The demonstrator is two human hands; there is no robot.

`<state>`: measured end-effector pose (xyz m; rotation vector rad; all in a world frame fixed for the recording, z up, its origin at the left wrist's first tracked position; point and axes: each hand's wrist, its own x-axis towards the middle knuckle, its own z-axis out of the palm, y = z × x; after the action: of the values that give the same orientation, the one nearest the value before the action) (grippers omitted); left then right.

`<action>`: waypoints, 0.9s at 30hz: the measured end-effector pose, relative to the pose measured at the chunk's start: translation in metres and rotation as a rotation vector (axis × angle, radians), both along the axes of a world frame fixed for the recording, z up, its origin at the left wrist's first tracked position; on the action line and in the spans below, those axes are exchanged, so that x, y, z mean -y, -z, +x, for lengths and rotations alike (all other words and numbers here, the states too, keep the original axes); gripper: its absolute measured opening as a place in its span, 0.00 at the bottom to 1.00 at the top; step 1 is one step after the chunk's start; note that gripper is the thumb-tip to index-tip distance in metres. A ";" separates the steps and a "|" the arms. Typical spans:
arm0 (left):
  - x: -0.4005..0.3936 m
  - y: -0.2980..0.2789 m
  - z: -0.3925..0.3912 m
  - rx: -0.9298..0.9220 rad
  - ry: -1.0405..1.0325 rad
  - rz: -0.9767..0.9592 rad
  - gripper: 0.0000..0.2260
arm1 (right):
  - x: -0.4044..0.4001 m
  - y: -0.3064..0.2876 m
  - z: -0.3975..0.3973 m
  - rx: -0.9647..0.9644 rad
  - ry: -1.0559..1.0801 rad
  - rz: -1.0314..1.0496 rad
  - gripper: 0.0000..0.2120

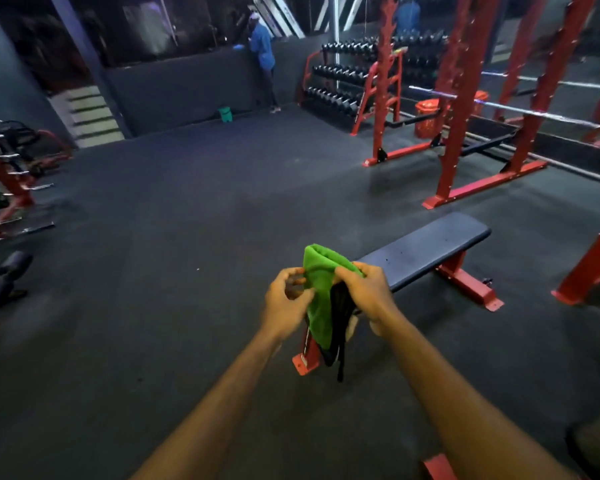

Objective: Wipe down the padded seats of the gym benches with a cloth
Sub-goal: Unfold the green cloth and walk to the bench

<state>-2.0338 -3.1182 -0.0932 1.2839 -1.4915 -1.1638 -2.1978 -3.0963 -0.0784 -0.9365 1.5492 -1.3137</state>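
Both grips, left hand [286, 299] and right hand [364, 289], pinch the green cloth [317, 282] above the bench [430, 247]

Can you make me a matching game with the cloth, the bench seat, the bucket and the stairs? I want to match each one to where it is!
1 cloth
2 bench seat
3 bucket
4 stairs

A far off, at the wall's foot
B far left
C in both hands
D just behind the hands, right

Pairs: 1-C, 2-D, 3-A, 4-B
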 end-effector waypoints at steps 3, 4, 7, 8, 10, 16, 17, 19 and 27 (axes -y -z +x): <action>0.075 0.020 -0.033 0.034 0.081 0.039 0.21 | 0.064 0.006 -0.032 0.007 -0.010 0.003 0.08; 0.097 0.024 -0.045 0.005 0.084 0.072 0.25 | 0.082 0.006 -0.044 0.009 -0.011 0.018 0.07; 0.166 0.035 -0.085 -0.069 0.196 0.180 0.28 | 0.137 0.015 -0.086 0.067 0.032 0.094 0.10; 0.198 0.040 -0.104 -0.077 0.256 0.223 0.29 | 0.161 0.022 -0.108 0.124 0.069 0.126 0.18; 0.230 0.043 -0.129 -0.096 0.316 0.267 0.29 | 0.182 0.030 -0.132 0.205 0.121 0.159 0.29; 0.319 0.062 -0.260 -0.089 0.410 0.382 0.13 | 0.251 0.063 -0.240 0.356 0.561 0.046 0.05; 0.326 0.064 -0.278 -0.092 0.407 0.399 0.12 | 0.259 0.068 -0.253 0.345 0.595 0.030 0.07; 0.344 0.066 -0.316 -0.127 0.408 0.426 0.12 | 0.276 0.080 -0.285 0.271 0.648 0.027 0.15; 0.449 0.121 -0.509 -0.220 0.356 0.693 0.13 | 0.359 0.141 -0.454 -0.267 0.655 0.145 0.26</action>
<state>-2.5428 -3.5672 -0.2144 1.2833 -1.2178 -2.1115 -2.6521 -3.4558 -0.2197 -0.5371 2.2494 -1.5243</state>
